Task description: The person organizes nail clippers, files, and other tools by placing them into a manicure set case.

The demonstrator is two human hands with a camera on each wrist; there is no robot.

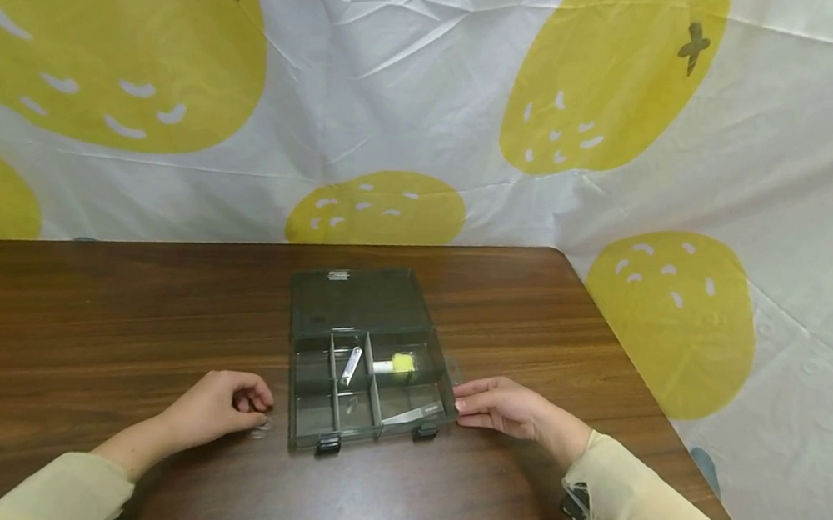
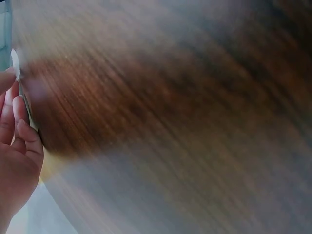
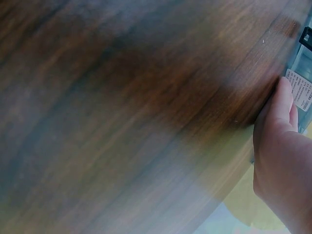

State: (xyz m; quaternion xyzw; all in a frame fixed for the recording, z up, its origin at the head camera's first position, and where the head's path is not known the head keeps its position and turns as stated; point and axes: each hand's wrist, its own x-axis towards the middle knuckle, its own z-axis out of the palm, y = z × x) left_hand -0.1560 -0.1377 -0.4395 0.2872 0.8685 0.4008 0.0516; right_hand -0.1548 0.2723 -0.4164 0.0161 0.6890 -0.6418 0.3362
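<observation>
A translucent dark plastic compartment box [image 1: 318, 416] lies on the table with its lid [image 1: 356, 299] laid back. In its compartments are a nail clipper [image 1: 351, 366], a yellow and white item [image 1: 403, 362], a slim silver tool like tweezers [image 1: 412, 414], and a small clear thing [image 1: 352, 405]. Left of the box, my left hand [image 1: 212, 408] pinches a small clear, whitish piece [image 2: 15, 63] close to the tabletop; its kind is unclear. My right hand [image 1: 506, 406] touches the box's right side with its fingers extended, beside a printed label [image 3: 300, 90].
The brown wooden table [image 1: 129, 321] has rounded far corners. A white curtain with yellow fruit prints [image 1: 616, 65] hangs behind it and along its right edge. Two black latches [image 1: 327, 444] stick out from the box's near edge.
</observation>
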